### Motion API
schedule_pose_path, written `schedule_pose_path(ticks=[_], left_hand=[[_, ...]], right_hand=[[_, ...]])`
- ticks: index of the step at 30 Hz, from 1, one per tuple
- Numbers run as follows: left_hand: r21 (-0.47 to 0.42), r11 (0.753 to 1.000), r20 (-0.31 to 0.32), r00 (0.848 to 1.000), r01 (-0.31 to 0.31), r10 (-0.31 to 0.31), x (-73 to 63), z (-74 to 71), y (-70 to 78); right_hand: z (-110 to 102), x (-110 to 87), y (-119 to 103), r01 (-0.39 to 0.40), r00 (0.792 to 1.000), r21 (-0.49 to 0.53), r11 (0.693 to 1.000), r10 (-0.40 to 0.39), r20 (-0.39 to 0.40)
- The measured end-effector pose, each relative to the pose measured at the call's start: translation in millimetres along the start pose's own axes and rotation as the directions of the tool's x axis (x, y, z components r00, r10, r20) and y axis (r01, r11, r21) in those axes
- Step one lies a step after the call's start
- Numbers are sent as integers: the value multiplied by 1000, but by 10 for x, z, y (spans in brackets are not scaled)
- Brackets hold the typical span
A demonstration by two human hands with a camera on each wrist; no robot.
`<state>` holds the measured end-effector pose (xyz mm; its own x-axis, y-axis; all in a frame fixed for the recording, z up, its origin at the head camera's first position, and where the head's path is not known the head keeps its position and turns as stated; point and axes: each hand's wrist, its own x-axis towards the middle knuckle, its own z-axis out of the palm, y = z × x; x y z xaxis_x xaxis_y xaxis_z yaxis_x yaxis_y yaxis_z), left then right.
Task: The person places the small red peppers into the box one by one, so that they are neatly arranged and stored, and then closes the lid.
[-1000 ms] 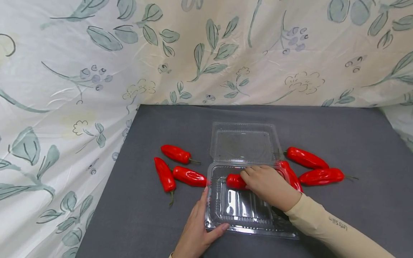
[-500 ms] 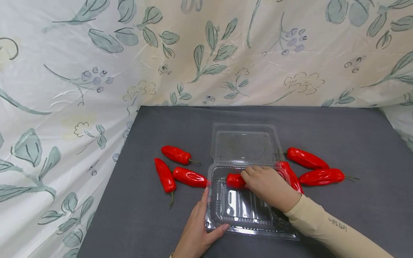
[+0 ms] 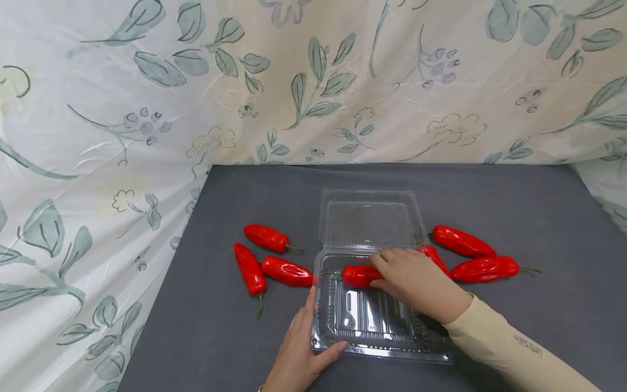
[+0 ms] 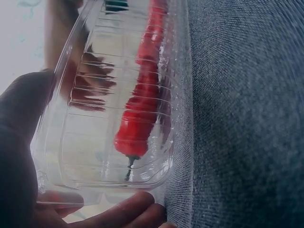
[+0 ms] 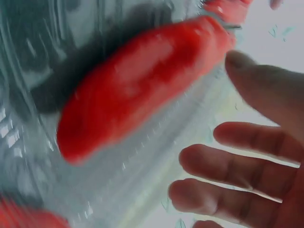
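Observation:
A clear plastic clamshell container stands on the dark cloth, its lid folded back. Inside, along the back wall, lies a glossy red pepper, its stem toward the left wall. My left hand grips the container's near left corner, thumb on the front rim and fingers along the left side. Over the pepper's right end is my right hand, which hides part of it in the head view. In the right wrist view, its fingers are spread and apart from the pepper.
Left of the container lie three red peppers, one close against its wall. To the right are three more peppers, one partly behind my right hand. The transparent lid lies flat toward the floral curtain.
My right hand has let go of the pepper and drawn slightly to the right, and more of the pepper shows. My left hand has kept its place at the corner.

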<state>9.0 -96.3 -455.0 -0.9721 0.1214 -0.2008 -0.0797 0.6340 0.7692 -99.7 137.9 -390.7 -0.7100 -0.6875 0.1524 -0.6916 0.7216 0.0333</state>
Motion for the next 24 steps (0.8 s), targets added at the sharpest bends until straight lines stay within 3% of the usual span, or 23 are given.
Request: schedule_pose_path(ticks=[10, 19, 24], left_hand=[[-9, 1000, 0, 1000, -5, 5, -8, 1, -4], [5, 1000, -6, 1000, -18, 18, 8, 10, -19], [16, 999, -11, 999, -36, 36, -2, 10, -28]], right_hand=[[-283, -134, 176, -52, 995, -28, 998, 49, -84], [-438, -234, 387, -50, 983, -9, 999, 47, -179], [-479, -316, 594, -99, 979, 35, 994, 104, -176]])
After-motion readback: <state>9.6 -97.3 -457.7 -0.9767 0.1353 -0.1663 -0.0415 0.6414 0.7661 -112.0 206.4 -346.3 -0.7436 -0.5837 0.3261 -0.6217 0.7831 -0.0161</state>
